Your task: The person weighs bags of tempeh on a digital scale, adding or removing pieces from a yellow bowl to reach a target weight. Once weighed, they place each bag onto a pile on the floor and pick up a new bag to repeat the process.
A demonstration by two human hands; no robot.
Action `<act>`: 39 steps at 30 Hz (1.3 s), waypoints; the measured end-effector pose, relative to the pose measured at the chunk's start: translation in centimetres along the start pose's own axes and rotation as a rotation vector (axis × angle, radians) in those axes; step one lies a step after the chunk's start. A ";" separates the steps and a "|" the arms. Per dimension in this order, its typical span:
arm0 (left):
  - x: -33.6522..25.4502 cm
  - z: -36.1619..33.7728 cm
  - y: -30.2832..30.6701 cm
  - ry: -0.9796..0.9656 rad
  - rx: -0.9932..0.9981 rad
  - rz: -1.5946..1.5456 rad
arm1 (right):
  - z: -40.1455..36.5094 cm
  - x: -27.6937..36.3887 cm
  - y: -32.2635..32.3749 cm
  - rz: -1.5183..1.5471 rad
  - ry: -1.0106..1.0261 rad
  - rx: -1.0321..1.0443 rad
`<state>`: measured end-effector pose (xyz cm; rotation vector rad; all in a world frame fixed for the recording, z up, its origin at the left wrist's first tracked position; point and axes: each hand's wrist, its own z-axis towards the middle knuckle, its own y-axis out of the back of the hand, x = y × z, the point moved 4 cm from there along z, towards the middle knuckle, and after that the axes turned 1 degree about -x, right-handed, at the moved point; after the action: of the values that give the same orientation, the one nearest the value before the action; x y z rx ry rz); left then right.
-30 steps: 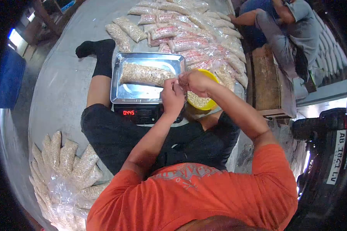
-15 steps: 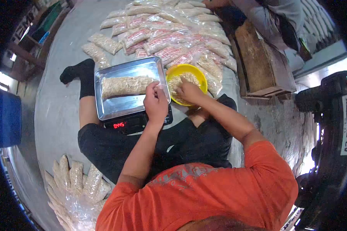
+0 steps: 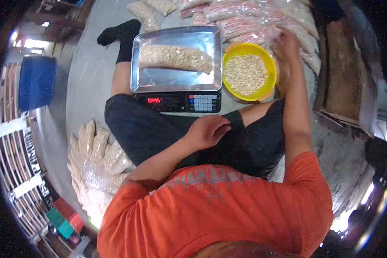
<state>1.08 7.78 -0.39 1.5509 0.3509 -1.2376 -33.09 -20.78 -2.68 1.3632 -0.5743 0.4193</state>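
My left hand (image 3: 206, 131) is over my lap, its fingers loosely curled with nothing showing in them. My right hand (image 3: 287, 45) reaches past the bowl's right side to the printed plastic bags (image 3: 238, 26), its fingers apart at their edge. A clear bag of pale grains (image 3: 174, 58) lies lengthwise on the steel pan (image 3: 172, 81) of a digital scale (image 3: 176, 102), whose red display seems to read 0.445. Beside the pan stands a yellow bowl (image 3: 271, 77) with loose pale grains (image 3: 245, 74) in it.
Two more filled bags (image 3: 144, 15) lie beyond my foot. A cluster of filled bags (image 3: 96, 155) sits to my left on the grey floor sheet (image 3: 88, 81). A wooden box (image 3: 342, 73) stands at the right, a blue container (image 3: 36, 84) at the far left.
My left hand has drawn back from the bag on the scale to my lap. My right hand has left the grains in the bowl and moved toward the bags. The camera view has shifted.
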 end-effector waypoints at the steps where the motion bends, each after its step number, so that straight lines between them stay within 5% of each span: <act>1: -0.1 0.0 0.0 0.024 -0.006 -0.007 | 0.1 0.5 1.4 0.015 -0.010 0.021; 3: -0.1 0.9 -0.7 0.002 -0.030 0.026 | 0.6 -0.4 1.7 -0.042 0.076 0.012; 5: -0.8 2.2 -0.9 -0.072 0.014 0.069 | 0.0 -1.5 1.2 -0.163 0.413 -0.277; 9: -3.5 4.3 -1.0 -0.152 0.047 0.203 | 0.9 -3.5 -3.5 -0.261 0.454 -0.204; 11: -4.8 5.2 -0.6 -0.267 -0.106 0.189 | 1.6 -2.2 -3.2 -0.315 0.241 -0.094; 15: -5.8 6.0 0.7 -0.196 -0.056 0.240 | 0.7 -0.5 -1.6 -0.229 0.242 -0.072; 18: -5.4 5.6 1.6 -0.150 -0.104 0.316 | 0.0 -0.5 0.4 -0.255 0.196 -0.159; 20: -4.9 5.2 1.8 -0.135 -0.235 0.352 | -0.9 -0.4 2.2 -0.307 0.252 -0.434; 24: -4.9 5.6 1.3 -0.080 -0.167 0.355 | 0.7 -3.8 1.8 -0.175 0.151 -0.384; 27: -4.6 7.6 2.6 -0.104 -0.351 0.834 | 0.4 -2.6 2.7 -0.160 0.234 -0.400; 30: -3.3 10.0 5.8 -0.035 -0.398 1.094 | 0.3 -2.8 2.6 -0.182 0.107 -0.360; 37: -2.0 10.8 14.0 -0.075 -0.239 0.771 | -1.1 -1.0 3.3 -0.202 0.059 -0.331; 39: -2.7 9.4 17.0 -0.021 -0.416 0.659 | -0.9 -1.5 2.8 -0.128 0.106 -0.323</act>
<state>7.75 -5.83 12.07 1.1513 0.0575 -0.6139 -35.83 -19.40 -1.53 1.0542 -0.4424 0.2784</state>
